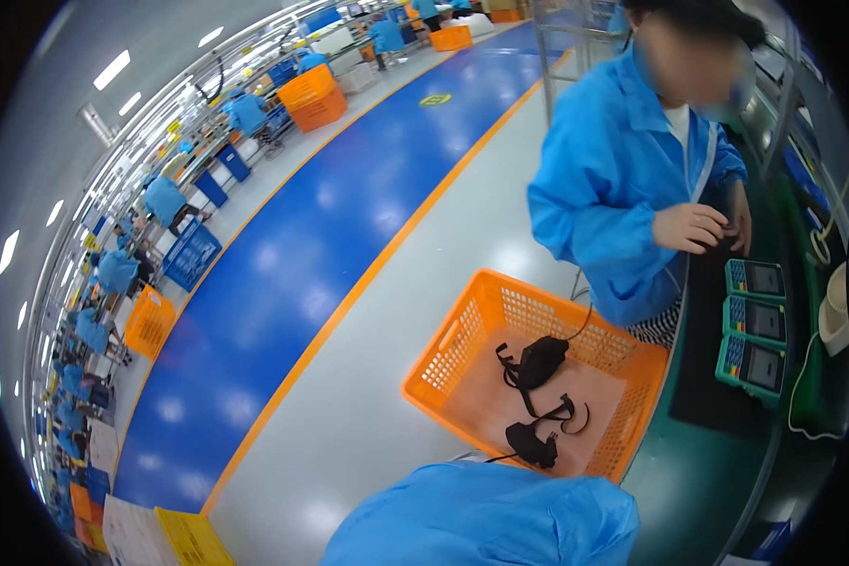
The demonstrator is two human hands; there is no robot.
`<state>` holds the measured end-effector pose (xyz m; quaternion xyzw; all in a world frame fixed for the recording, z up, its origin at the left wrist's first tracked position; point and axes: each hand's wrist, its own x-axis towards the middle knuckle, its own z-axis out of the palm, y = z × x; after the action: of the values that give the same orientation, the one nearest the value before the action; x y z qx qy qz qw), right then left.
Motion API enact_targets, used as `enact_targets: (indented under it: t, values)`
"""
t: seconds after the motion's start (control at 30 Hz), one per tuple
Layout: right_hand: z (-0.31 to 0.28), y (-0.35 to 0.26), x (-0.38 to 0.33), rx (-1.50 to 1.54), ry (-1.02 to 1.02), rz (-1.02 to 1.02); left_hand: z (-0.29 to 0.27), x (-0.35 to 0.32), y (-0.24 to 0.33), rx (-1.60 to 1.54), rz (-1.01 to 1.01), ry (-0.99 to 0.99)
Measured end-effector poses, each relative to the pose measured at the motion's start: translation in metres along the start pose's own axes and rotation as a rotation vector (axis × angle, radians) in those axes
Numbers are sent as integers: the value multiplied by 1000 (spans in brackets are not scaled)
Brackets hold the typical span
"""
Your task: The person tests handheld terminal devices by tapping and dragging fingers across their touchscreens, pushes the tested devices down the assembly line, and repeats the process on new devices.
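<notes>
Neither of my hands shows in the head view; only a blue sleeve or shoulder [481,514] fills the lower edge. Just above it an orange plastic basket [462,344] stands on the floor beside the workbench. Two black power adapters [538,363] with coiled cables lie in the basket. On the bench to the right, three teal handheld terminals [755,321] lie in a column on a black mat [703,377]. A co-worker in a blue coat [613,179] stands at the bench with a hand [693,228] over the mat's far end.
A blue floor lane [292,274] with orange border lines runs past on the left. Beyond it, several people in blue coats sit at a long line of benches with orange crates [313,97] and blue crates [191,253]. A white cup-like container [835,307] sits at the right.
</notes>
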<state>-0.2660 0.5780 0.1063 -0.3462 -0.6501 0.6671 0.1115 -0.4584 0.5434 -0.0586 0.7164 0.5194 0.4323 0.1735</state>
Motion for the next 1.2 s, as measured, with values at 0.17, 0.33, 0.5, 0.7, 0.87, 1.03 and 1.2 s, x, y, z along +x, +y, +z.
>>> enact_targets:
  t: [0.17,0.33,0.5,0.7,0.87,1.03,1.2]
  values:
    - [6,-26,54,655,230,56,13,18,18,-160,131,-137]
    - [37,-72,71,664,258,70,40,37,70,-509,441,-369]
    - [42,-116,95,1011,310,134,35,9,141,-707,518,-545]
    - [53,-118,103,809,508,167,-20,-14,199,-617,661,-892]
    - [46,-106,128,646,584,216,-103,-12,167,-401,997,-554]
    - [53,-111,95,574,574,189,-237,65,118,-334,819,-227]
    - [70,-149,97,550,912,310,-346,200,-21,-358,432,-154]
